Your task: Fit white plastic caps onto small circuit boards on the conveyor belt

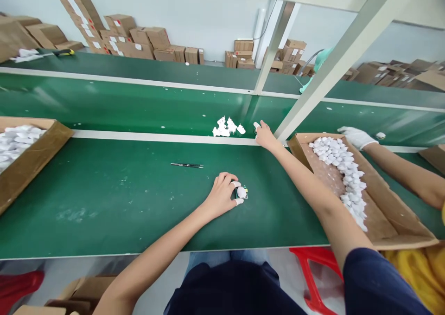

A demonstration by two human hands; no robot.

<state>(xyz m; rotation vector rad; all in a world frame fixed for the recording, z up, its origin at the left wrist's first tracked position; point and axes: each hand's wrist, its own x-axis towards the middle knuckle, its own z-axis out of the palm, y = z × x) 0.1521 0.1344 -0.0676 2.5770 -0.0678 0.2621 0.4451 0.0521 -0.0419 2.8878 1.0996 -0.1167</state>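
My left hand (219, 196) rests on the green workbench (104, 203), its fingertips in white finger cots. It is shut on a small white part with a green circuit board (240, 193). My right hand (266, 136) reaches across the bench to the pale ledge strip (163, 138), its cotted fingertip a short way right of a heap of white parts (227, 127). Whether those fingers pinch anything is too small to tell. A co-worker's white-gloved hand (356, 137) lies beyond the box at right.
A cardboard box of white parts (302, 155) stands right of my right arm, and another box (41, 138) sits at left. Thin tweezers (187, 165) lie on the bench. A red stool (313, 268) is below the bench. Stacked cartons (139, 43) line the far wall.
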